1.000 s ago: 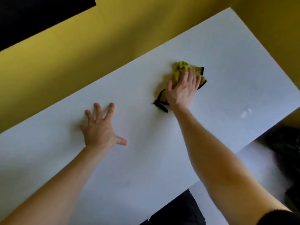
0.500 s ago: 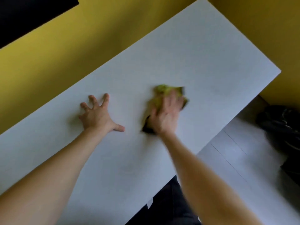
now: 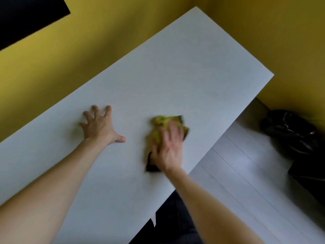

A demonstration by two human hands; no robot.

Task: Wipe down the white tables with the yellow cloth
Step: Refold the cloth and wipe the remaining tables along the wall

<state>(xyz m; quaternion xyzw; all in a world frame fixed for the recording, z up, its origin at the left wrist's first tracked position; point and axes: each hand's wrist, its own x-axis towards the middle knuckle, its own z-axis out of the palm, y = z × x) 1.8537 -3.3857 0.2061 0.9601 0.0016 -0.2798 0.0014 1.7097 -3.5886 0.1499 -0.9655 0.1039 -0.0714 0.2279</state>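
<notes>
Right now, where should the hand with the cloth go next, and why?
Probably slide the right hand and cloth away toward the far corner: it presses flat on the cloth near the near edge of the table, and a wide stretch lies beyond. The left hand braces.

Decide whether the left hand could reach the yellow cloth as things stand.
Probably yes: only bare white table lies between the left hand and the yellow cloth, though the right hand covers much of it.

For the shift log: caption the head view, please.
Right hand presses yellow cloth on white table; left hand rests spread beside it.
</notes>
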